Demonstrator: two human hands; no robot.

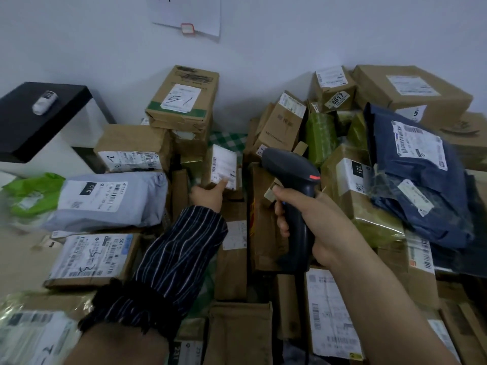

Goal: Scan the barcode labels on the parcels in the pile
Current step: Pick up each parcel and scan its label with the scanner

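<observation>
White wall (pixel 263 43) behind; your L hand (pixel 208 197) holds the small parcel (pixel 227 179), R hand (pixel 324 227) grips scanner (pixel 292 177); tilt label (pixel 224 162) to it, thumb off barcode (pixel 214 167).

Small parcel (pixel 224 167) stands upright mid-pile, left hand (pixel 208 196) holding its lower edge, scanner (pixel 292 185) just right of it in the right hand (pixel 316 219). Behind, a box (pixel 184 98) tops a stack against the wall (pixel 263 48) (shelf (pixel 39 119) far left); a mailer bag (pixel 421 180) lies on top at right.
</observation>
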